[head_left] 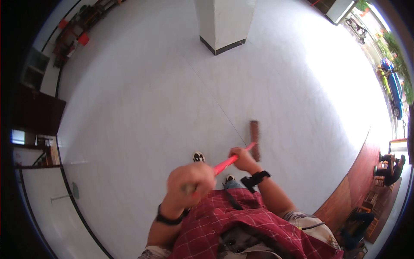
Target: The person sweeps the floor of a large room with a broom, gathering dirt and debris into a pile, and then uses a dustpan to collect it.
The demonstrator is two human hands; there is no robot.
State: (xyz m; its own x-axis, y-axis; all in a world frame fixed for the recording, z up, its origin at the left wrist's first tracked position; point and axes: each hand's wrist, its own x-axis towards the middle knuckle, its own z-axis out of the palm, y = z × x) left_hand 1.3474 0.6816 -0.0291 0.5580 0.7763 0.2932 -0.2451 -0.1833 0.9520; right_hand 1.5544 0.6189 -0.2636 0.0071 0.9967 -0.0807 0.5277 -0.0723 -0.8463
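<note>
- Broom handle (227,163): bright red-pink.
- Broom head (255,139): reddish brown.
- Floor (142,108): white tiles with thin grey joints.
- Pillar (224,21): white with a black base band.
- Shirt (224,224): red with a thin white check.
- Wrist straps (256,178): black.
- Shoes (198,156): black and white.
- Car (394,88): blue.
- Skirting (77,207): black line.

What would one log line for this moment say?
left hand: grips red broom handle top | right hand: grips handle lower | brush head: on white floor
</note>
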